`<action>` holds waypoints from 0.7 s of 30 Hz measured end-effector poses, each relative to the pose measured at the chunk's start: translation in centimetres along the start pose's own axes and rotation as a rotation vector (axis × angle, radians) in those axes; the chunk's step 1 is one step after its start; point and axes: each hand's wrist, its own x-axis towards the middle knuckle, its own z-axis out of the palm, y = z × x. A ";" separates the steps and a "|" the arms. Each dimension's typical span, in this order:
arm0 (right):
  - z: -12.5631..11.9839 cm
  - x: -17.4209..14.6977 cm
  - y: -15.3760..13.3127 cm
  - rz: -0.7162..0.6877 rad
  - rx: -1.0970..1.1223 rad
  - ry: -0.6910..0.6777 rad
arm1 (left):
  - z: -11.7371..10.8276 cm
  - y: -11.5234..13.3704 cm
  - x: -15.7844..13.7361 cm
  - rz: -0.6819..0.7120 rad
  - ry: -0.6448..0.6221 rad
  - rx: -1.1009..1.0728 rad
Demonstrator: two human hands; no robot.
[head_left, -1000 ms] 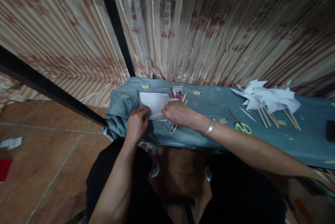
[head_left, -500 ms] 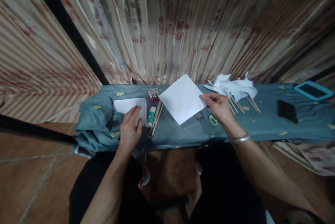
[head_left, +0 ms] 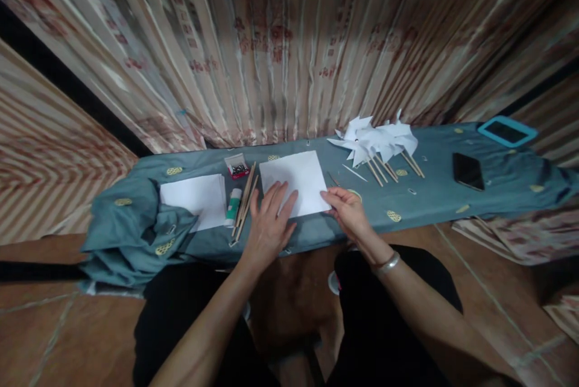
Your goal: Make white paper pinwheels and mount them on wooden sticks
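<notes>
A square sheet of white paper (head_left: 296,176) lies in front of me on the cloth-covered bench. My right hand (head_left: 346,209) pinches its lower right corner between thumb and fingers. Over the sheet's lower left part, my left hand (head_left: 271,218) has its fingers spread, the tips on or just above the paper. Left of it are several thin wooden sticks (head_left: 246,200), a glue stick (head_left: 233,207) with a green label, and a small open red box (head_left: 237,166) of metal pins. A stack of white paper (head_left: 196,194) lies farther left.
Several white paper pinwheels (head_left: 380,140) on sticks lie at the back right. A thin white stick (head_left: 355,172) is beside them. Scissors (head_left: 355,195) are partly hidden by my right hand. A black phone (head_left: 468,171) and a blue-framed tablet (head_left: 507,131) lie far right. A striped curtain hangs behind.
The sheet has turned from a diamond position to nearly square-on and come down to the bench. My left hand has moved right, from the paper stack to the sheet. The view has shifted.
</notes>
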 end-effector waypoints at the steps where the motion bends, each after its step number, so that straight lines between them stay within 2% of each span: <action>1: -0.3 -0.5 0.8 0.034 -0.002 -0.004 | 0.5 0.1 0.1 0.009 -0.045 0.012; 3: -1.3 -1.5 2.0 0.074 -0.039 -0.057 | 1.6 -0.1 0.0 0.035 -0.120 0.005; 5: -2.6 -2.0 2.5 0.022 -0.147 -0.107 | 2.6 -0.5 -0.2 0.055 -0.170 -0.016; 10: -6.0 -2.3 2.2 -0.389 -0.664 -0.094 | 3.5 -0.7 -1.1 0.059 -0.195 -0.096; 13: -6.7 -2.2 2.3 -0.551 -0.819 -0.131 | 2.8 -0.4 -1.1 -0.009 -0.150 -0.245; 15: -6.5 -2.0 2.4 -0.599 -0.822 -0.124 | 2.0 -0.5 -0.7 -0.160 -0.075 -0.410; 19: -5.7 -2.1 1.8 -0.698 -0.857 -0.070 | 0.7 -1.2 0.6 -0.718 0.120 -0.822; 21: -5.3 -2.3 0.9 -0.799 -0.952 -0.080 | 0.7 -1.4 1.3 -0.938 0.176 -1.068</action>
